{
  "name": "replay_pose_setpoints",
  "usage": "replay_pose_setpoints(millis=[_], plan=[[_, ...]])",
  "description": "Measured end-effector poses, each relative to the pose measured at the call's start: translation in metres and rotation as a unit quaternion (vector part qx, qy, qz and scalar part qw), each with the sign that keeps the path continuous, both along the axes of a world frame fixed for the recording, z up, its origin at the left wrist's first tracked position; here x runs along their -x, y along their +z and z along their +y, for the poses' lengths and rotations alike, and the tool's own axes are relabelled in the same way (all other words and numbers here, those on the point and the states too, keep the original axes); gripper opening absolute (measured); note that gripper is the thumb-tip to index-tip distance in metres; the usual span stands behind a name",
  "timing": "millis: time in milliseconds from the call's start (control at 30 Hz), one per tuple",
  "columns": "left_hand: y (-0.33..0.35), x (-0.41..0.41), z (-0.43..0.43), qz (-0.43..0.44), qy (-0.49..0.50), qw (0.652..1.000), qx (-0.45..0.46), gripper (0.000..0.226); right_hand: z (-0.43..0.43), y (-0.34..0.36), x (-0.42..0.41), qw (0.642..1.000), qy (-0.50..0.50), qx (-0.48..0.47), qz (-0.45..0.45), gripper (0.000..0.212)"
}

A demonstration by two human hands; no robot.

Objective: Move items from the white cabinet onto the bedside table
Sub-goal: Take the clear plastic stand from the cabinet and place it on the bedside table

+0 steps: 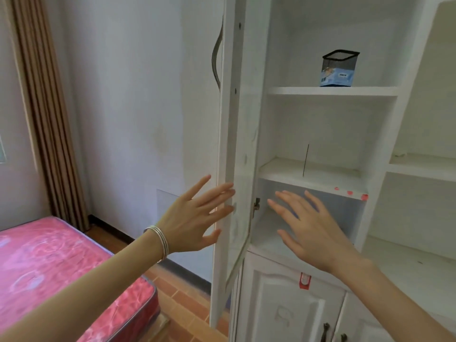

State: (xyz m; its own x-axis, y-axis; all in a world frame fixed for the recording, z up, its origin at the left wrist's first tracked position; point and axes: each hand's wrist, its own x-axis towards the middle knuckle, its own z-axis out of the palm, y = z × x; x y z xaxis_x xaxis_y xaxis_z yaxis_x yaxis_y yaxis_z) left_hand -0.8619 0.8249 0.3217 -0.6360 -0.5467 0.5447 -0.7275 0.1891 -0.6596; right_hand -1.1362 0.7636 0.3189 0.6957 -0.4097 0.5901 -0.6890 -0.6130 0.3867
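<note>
Head view: a white cabinet (333, 91) fills the right half, and its tall door (234, 144) stands swung out toward the camera.
Left hand (197, 218): the fingers are straight and spread wide, their tips touching the door's edge; it holds nothing (thin bangles (160, 240) sit on the wrist).
Right hand (311, 230): also spread wide, back of the hand up, in front of the lowest open compartment and gripping nothing.
Pen holder (339, 69): black mesh with a blue label, upright on the upper shelf toward the back, well above both hands.
Middle shelf (308, 174): it shows only a thin dark upright line, too slight to identify.
Lowest compartment: part of it is hidden behind the right hand, and no item can be made out in what shows.
Desk: the bedside one named in the task is not in view; a pink mattress (61, 267) lies at lower left, near a brown curtain (47, 119).
Done so far: the door is open, so the shelves are within reach.
Left to do: by my judgement nearly everything. The pen holder has to be grasped, lifted out and carried to the desk. Whether other items were ever in the cabinet cannot be told from here.
Progress: the task looks to be at its opening stage.
</note>
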Motion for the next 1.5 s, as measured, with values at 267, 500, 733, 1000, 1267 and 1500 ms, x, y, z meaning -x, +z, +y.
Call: replay_pose_setpoints(millis=[267,500,733,1000,1267,1500], plan=[[-0.007,-0.051,-0.004,0.004,0.075,0.997,-0.027,0.050,-0.002,0.001,-0.022,1.000,0.004,0.004,0.012,0.057],[-0.014,-0.039,-0.005,0.046,0.049,0.998,-0.010,0.046,-0.008,0.000,-0.017,1.000,-0.015,-0.012,0.013,0.057],[-0.028,0.021,-0.004,0.158,0.021,0.987,-0.003,0.042,-0.022,0.005,0.020,0.999,-0.049,-0.019,-0.010,0.055],[-0.035,0.089,-0.073,0.202,-0.007,0.978,-0.057,0.043,-0.065,0.011,0.083,0.995,-0.094,-0.015,-0.025,0.053],[-0.031,0.156,-0.170,0.234,-0.027,0.969,-0.072,0.045,-0.144,0.004,0.143,0.991,-0.124,-0.038,-0.026,0.055],[-0.026,0.182,-0.248,0.239,0.004,0.968,-0.076,0.046,-0.220,0.011,0.168,0.994,-0.098,-0.038,-0.011,0.053]])
